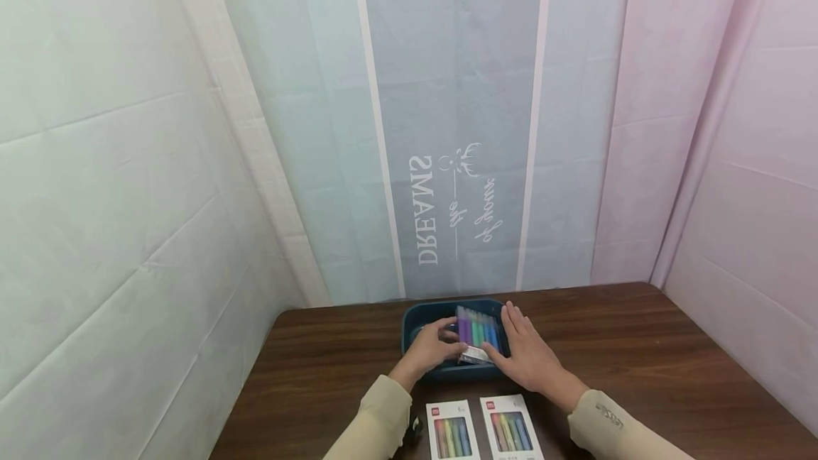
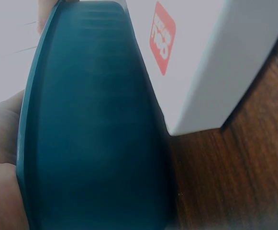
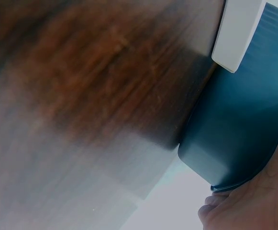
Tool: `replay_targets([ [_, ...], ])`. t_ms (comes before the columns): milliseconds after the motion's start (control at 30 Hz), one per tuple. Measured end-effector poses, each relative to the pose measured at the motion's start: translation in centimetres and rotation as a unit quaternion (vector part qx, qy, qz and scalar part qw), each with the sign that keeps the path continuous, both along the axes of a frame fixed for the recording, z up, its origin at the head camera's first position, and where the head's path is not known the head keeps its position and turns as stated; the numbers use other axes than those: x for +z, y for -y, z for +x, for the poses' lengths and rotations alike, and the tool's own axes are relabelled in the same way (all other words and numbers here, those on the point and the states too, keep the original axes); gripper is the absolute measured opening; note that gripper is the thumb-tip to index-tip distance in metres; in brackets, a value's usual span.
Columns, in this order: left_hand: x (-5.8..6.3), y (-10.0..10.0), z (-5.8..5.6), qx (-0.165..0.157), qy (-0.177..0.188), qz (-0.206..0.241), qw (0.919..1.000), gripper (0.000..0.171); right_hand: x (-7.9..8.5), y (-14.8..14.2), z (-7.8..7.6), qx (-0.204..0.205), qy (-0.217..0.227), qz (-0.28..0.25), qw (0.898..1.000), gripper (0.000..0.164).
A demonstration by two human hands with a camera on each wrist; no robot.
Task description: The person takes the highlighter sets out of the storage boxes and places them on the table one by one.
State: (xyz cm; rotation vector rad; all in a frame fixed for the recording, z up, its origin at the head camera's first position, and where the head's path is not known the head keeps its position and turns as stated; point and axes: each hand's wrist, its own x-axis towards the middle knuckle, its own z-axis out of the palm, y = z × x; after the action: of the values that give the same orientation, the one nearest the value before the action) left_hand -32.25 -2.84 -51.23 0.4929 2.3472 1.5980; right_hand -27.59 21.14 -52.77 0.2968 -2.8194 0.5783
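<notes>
A clear pack of coloured markers (image 1: pixel 476 332), purple through green to blue, sits tilted inside a dark teal bin (image 1: pixel 415 314) on the table. On its left side my left hand (image 1: pixel 429 348) curls its fingers, with the thumb at the pack's lower left edge. My right hand (image 1: pixel 529 355) has its fingers stretched along the bin's right rim, and its thumb touches the pack's lower right. The left wrist view shows the bin's outer wall (image 2: pixel 95 120) and part of the left hand (image 2: pixel 2 177) at its rim. The right hand (image 3: pixel 258 196) borders the rim in the right wrist view.
Two white boxes with windows showing coloured markers, a left box (image 1: pixel 447 409) and a right box (image 1: pixel 500 404), lie in front of the bin. The brown wooden table (image 1: pixel 639 360) ends at a printed curtain (image 1: pixel 460 91) behind. Pale fabric walls stand at both sides.
</notes>
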Motion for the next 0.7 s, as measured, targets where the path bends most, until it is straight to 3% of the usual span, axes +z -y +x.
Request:
replay_targets([
  [700, -0.08, 0.04, 0.05, -0.004, 0.007, 0.022, 0.9997, 0.065, 0.15, 0.04, 0.08, 0.001, 0.009, -0.001, 1.000, 0.105],
])
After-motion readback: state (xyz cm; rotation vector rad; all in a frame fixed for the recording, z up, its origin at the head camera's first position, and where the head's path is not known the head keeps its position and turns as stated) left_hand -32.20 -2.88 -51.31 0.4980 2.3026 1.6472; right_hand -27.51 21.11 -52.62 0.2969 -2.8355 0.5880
